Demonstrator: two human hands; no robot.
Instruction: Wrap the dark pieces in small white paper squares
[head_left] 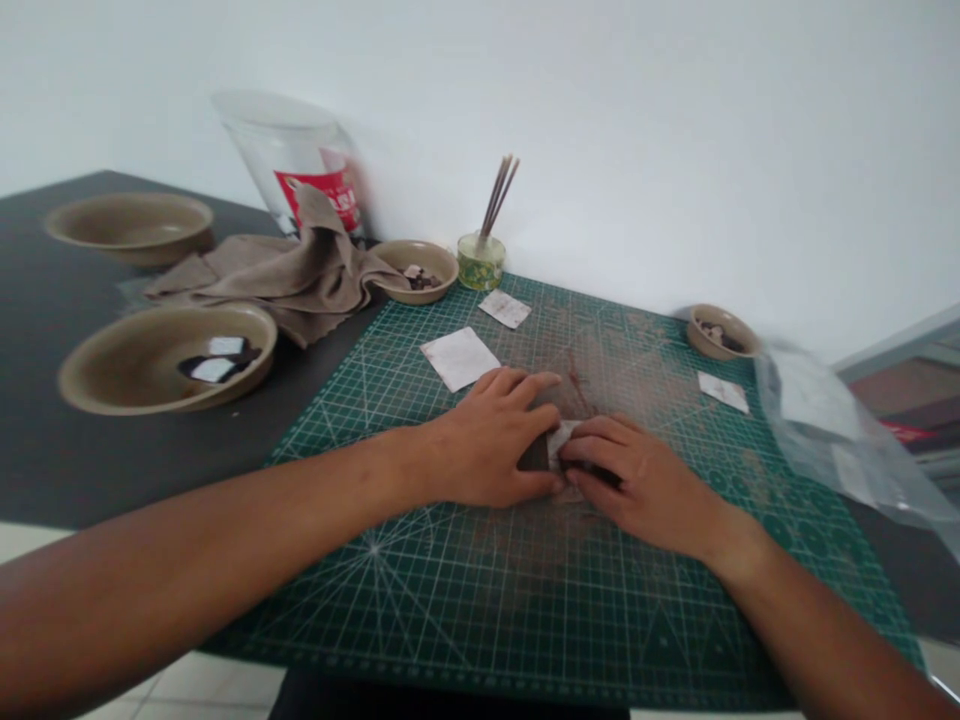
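Note:
Near the middle of the green cutting mat (420, 600), both my hands meet at a small, creased off-white sheet (556, 440). My left hand (495, 440) has its thumb and index fingertips at the sheet's left side, with the other fingers spread. A dark brown patch shows between thumb and index finger; whether it belongs to the sheet I cannot tell. My right hand (637, 480) bends its fingers and thumb together over the sheet's right side, pinching it. Anything else within the right fingers is hidden. Brown dust surrounds the hands on the mat.
White squares (460, 358) lie behind my hands. Small bowls (416, 272) hold brown pieces; a bigger bowl (169, 360) holds black-and-white ones. A brown cloth (285, 270), clear jar (277, 150), green-patterned cup with sticks (481, 262) and plastic bag (840, 430) border the mat.

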